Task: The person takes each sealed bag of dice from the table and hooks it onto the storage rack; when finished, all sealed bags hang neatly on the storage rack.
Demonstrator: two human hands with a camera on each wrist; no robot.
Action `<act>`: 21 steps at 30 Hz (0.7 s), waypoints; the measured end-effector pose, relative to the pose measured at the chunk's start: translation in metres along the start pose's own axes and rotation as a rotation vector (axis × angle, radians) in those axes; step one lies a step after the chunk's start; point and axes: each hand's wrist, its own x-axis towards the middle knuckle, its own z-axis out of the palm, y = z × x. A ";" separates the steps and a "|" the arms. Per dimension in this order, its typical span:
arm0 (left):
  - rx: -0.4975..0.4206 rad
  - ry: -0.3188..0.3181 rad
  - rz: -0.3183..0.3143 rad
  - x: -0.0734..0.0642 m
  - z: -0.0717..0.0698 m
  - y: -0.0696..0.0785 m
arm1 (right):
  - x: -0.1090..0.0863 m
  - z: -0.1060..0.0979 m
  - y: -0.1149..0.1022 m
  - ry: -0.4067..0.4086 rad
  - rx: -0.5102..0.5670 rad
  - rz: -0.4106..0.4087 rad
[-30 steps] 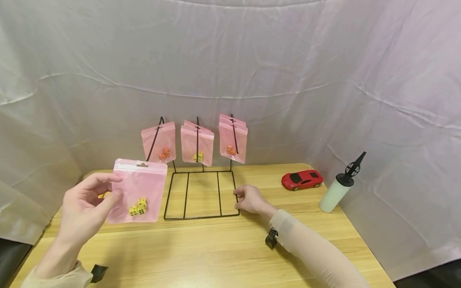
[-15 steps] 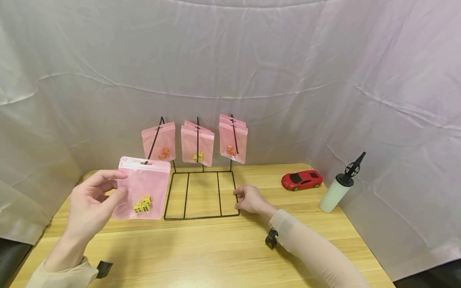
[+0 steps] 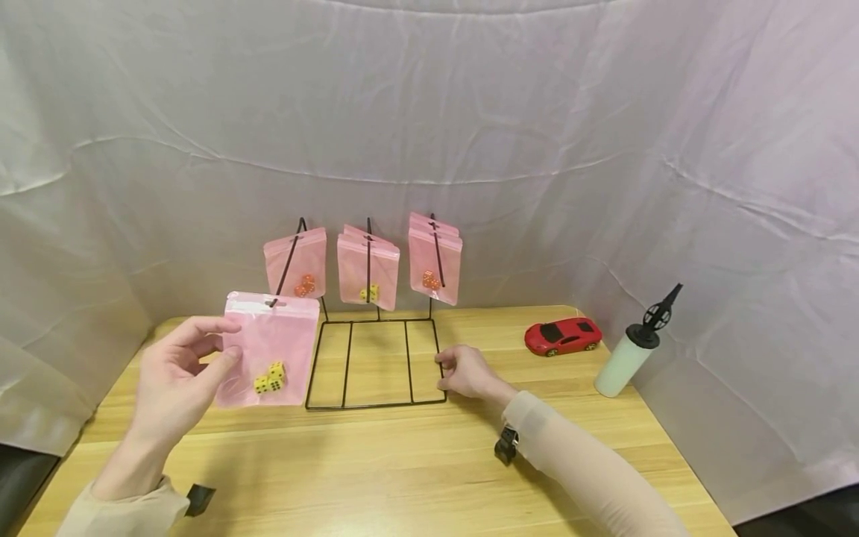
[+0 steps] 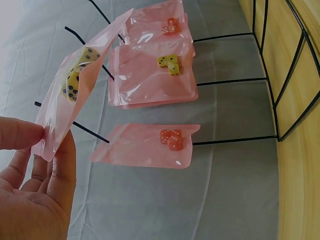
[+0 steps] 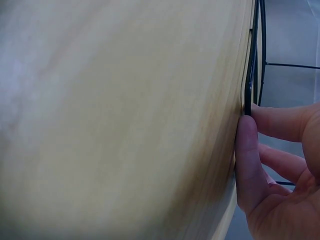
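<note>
My left hand (image 3: 177, 380) pinches the left edge of a pink zip bag (image 3: 251, 343) between thumb and fingers. Several yellow dice (image 3: 271, 378) lie in its bottom. The tip of the rack's left hook (image 3: 285, 270) meets the bag's hang slot; I cannot tell whether it passes through. In the left wrist view that bag (image 4: 52, 117) stands tilted at the hook's end. Behind it hangs a pink bag with orange dice (image 3: 305, 285). My right hand (image 3: 467, 372) pinches the right side of the black wire rack's base (image 3: 376, 406) between thumb and finger.
Pink bags (image 3: 367, 261) hang on the middle hook, yellow dice in the front one. More pink bags (image 3: 435, 253) with orange dice hang on the right hook. A red toy car (image 3: 562, 336) and a pale green hand pump (image 3: 625, 365) stand on the wooden table (image 3: 376, 470).
My left hand has moved right and slightly upward with the bag, bringing its slot to the left hook's tip. My right hand has stayed on the rack.
</note>
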 end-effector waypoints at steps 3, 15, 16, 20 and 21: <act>0.032 0.012 -0.009 0.002 0.002 -0.002 | 0.000 0.000 -0.001 -0.001 -0.002 0.008; 0.113 0.031 -0.038 0.009 0.015 -0.008 | 0.000 0.000 0.000 -0.005 0.002 0.003; 0.121 0.032 -0.037 0.010 0.017 -0.009 | 0.000 -0.001 0.000 -0.005 0.002 -0.001; 0.146 0.039 -0.035 0.014 0.021 -0.012 | 0.000 0.000 0.001 -0.001 0.004 -0.006; 0.141 0.044 -0.041 0.015 0.022 -0.013 | 0.000 0.000 0.001 0.001 0.005 -0.001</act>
